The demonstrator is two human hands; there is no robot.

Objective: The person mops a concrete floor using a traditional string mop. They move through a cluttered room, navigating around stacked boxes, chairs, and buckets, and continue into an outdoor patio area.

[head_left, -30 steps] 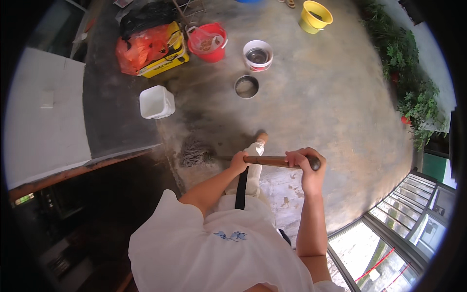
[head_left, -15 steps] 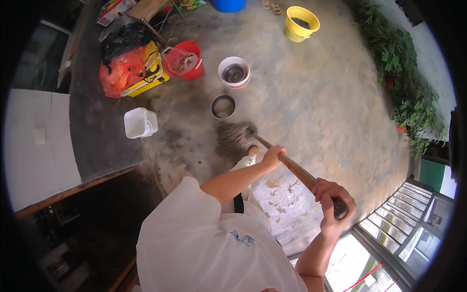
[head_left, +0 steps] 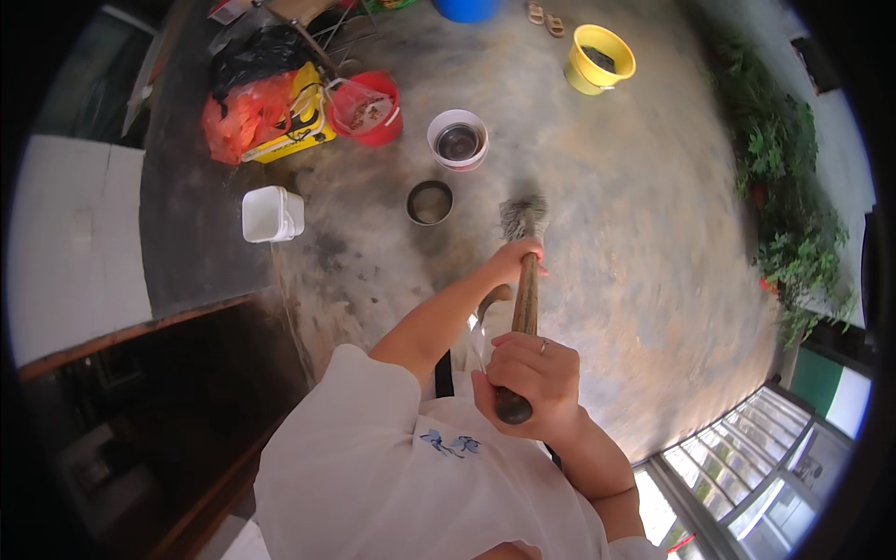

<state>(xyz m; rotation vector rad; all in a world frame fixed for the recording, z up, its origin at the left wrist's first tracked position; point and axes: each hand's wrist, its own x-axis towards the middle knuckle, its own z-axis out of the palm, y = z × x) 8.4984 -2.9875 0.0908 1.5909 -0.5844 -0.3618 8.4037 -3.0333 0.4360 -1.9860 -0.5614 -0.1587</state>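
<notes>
Both of my hands are wrapped round a wooden-handled mop (head_left: 526, 303). My left hand (head_left: 519, 260) grips the lower shaft, close above the grey string mop head (head_left: 523, 217), which lies against the concrete floor. Nearer to my body, my right hand (head_left: 539, 381) is closed round the top end of the handle, just below its dark rounded tip. A round dark pan (head_left: 430, 203) sits on the floor to the left of the mop head. Just beyond that pan stands a white bucket (head_left: 457, 163) with something dark and round in it.
A white square bucket (head_left: 264, 215) stands at the left. Farther back are a red bucket (head_left: 385, 135), a yellow box (head_left: 303, 140) with orange and black bags, a yellow bucket (head_left: 597, 70), a blue tub (head_left: 465, 7) and slippers (head_left: 545, 19). Plants (head_left: 779, 215) line the right wall.
The mop head has swung right and slightly away across the floor. My right hand has come left toward my body, so the handle now points nearly straight ahead.
</notes>
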